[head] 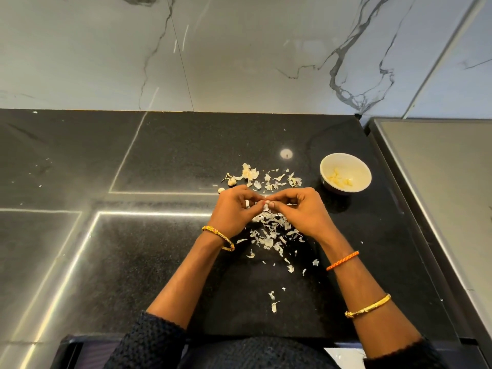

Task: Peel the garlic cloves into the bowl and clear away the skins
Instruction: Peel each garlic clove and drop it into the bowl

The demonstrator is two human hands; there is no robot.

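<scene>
Both hands, left hand point(234, 206) and right hand point(298, 209), pinch one garlic clove point(265, 207) between them.

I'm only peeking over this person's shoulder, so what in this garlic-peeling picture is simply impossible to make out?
Head view, the only one:
- The garlic clove: mostly covered by the fingertips of the left hand and right hand; how much is peeled is unclear.
- The peeled cloves in the bowl: too small and pale to count.
- Small pieces beyond the skins: unpeeled cloves or scraps, unclear.
</scene>
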